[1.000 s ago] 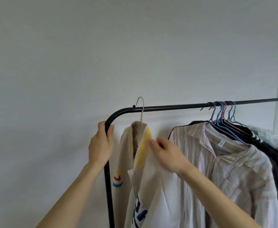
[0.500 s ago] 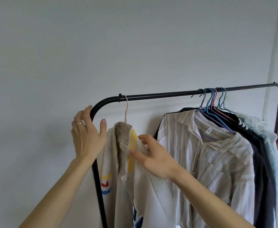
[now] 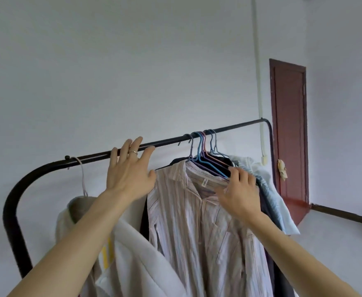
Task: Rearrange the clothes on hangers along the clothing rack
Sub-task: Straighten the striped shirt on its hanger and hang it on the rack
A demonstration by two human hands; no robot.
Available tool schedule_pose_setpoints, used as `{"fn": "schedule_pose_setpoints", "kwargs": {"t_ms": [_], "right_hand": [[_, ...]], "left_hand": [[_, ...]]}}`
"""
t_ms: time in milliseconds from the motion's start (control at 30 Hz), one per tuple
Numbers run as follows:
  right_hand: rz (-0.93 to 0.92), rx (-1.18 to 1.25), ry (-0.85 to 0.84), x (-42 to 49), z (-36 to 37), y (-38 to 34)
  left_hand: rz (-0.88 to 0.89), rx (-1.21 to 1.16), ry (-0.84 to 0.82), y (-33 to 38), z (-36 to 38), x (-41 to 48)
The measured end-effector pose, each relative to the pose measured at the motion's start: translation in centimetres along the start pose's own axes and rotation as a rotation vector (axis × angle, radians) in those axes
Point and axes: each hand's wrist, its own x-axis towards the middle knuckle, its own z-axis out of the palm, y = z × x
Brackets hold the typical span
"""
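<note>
Wall [image 3: 111,61]: plain white, in front of me.
Door [image 3: 289,136]: dark red, far right.
Pipe [image 3: 257,71]: white, vertical, left of door.

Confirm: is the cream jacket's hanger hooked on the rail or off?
Hooked on: the pale hanger loops its hook over the black rail near the left bend, cream jacket hanging below.

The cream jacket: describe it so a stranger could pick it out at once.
Find the black clothing rack against the white wall. Near its curved left end one pale hanger hangs alone. The cream jacket on it shows yellow stripes, unlike the pinstriped shirt beside it.
</note>
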Motion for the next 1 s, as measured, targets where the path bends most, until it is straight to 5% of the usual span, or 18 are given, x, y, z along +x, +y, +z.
{"fn": "schedule_pose_setpoints", "kwargs": {"t_ms": [133,333,633,800,1000], "right_hand": [[0.074,-0.124,-0.071,1.5,0.1,2.7],[-0.009,-0.195,-0.174,1.6,0.6,1.7],[-0.083,-0.152,-0.019,2.5,1.4,-2.0],[-0.204,-0.238,0.242,1.6,-2.8,-0.9],[-0.247,-0.182,0.294,-4.4,-6.9,5.5]], "left_hand": [[-0.126,0.066,-0.096,0.6,1.7,2.4],[-0.133,0.194,-0.006,0.8,4.2,2.3],[-0.091,0.168,0.038,-0.4,5.5,2.3],[-0.102,0.015,0.028,0.8,4.6,2.4],[0.085,-0.438,-0.034,7.5,4.0,1.6]]}}
